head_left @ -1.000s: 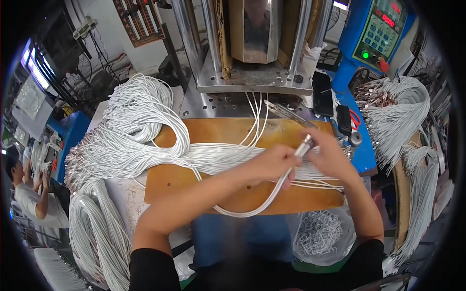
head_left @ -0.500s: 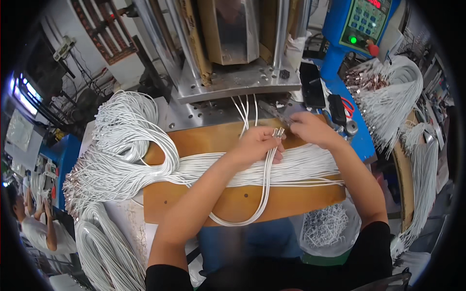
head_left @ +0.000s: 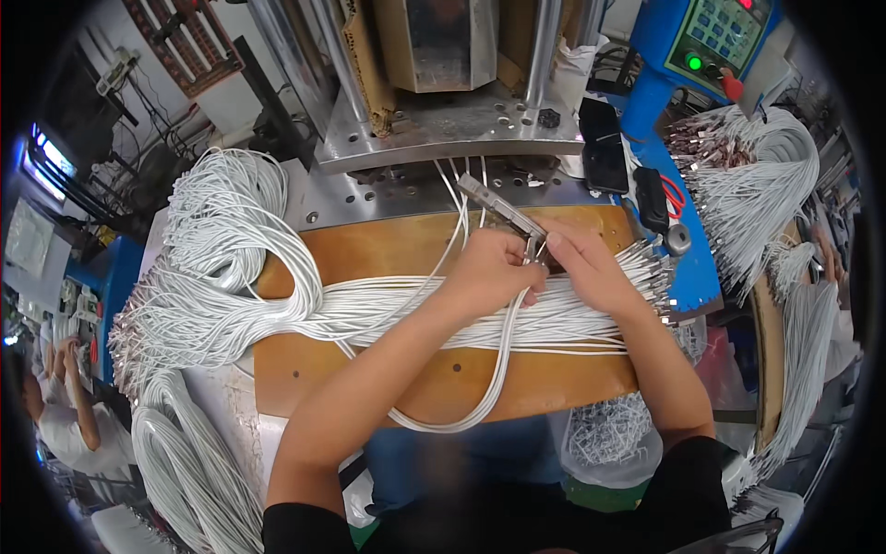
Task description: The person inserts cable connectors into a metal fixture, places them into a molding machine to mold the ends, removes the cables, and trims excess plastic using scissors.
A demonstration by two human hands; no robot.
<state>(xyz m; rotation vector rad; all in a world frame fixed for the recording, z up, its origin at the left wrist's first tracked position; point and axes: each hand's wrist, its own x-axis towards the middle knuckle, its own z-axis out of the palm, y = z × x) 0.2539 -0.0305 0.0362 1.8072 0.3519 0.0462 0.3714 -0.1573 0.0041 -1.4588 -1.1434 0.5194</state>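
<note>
My left hand [head_left: 498,272] is closed around a few white cables [head_left: 506,346], near their metal-tipped ends [head_left: 532,247]. From there the cables hang in a loop over the front of the brown board. A narrow metal bar [head_left: 498,205] slants up and left from between my hands, above the steel plate. My right hand [head_left: 586,263] pinches the bar's lower end, close to the cable tips; its curled fingers are partly hidden. Below both hands a thick bundle of white cables [head_left: 388,309] lies across the brown board [head_left: 369,379].
A steel press [head_left: 452,138] stands behind the board, with several cables coming from under it. Coiled white cables [head_left: 231,212] lie at left, others hang at right. A blue control box [head_left: 706,46], red-handled tool [head_left: 674,196] and bag of white scraps [head_left: 609,434] are around. Someone sits far left.
My right hand has come in against the cable tips, its fingers on the metal bar. The bar now stands out more clearly, raised up and left. The view has shifted slightly.
</note>
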